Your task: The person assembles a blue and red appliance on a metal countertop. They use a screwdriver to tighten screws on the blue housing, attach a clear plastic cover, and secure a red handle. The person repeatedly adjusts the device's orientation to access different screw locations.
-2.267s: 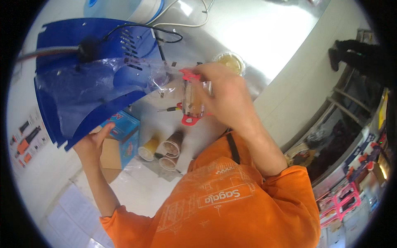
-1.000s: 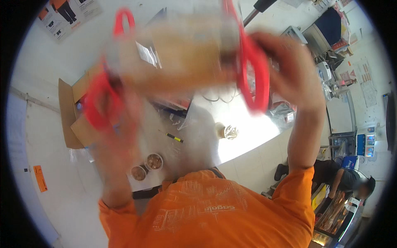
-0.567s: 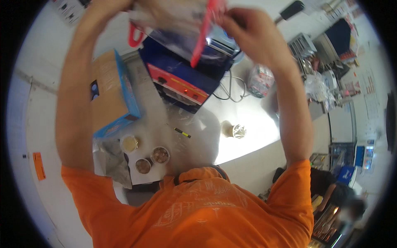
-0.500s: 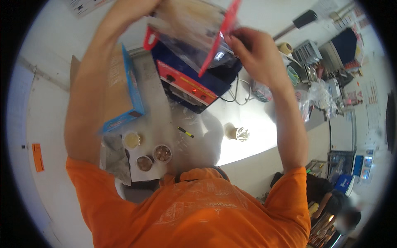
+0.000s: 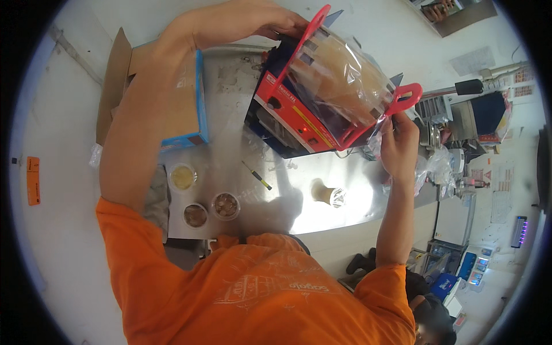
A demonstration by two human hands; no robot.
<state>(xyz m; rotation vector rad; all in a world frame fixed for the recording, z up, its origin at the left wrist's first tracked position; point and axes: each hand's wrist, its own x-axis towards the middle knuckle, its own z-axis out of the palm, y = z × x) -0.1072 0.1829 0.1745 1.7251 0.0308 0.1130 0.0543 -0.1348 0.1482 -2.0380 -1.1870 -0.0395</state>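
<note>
Both of my raised hands are on a clear plastic pack (image 5: pixel 348 72) with red edge strips and tan contents that I cannot identify. It hangs tilted over a blue and red countertop machine (image 5: pixel 293 123), hiding much of its top. My left hand (image 5: pixel 279 22) is at the pack's far left, its fingers curled behind a red strip and partly hidden. At the near right corner, my right hand (image 5: pixel 399 144) closes its thumb and fingers just below a red loop handle (image 5: pixel 407 99). A small orange light glows on the machine's red front.
On the metal counter (image 5: pixel 259 210) stand round clear cups (image 5: pixel 225 206), a lying cup (image 5: pixel 328 194) and a black-yellow pen-like tool (image 5: pixel 257 175). An opened cardboard box (image 5: pixel 178 103) is at left. A black-knobbed lever (image 5: pixel 468 87) juts out at right. Another person (image 5: pixel 428 316) is at lower right.
The pack has turned, and its red loop handle now shows at the right. My left hand has moved right; my right hand has come lower and nearer. The view has shifted.
</note>
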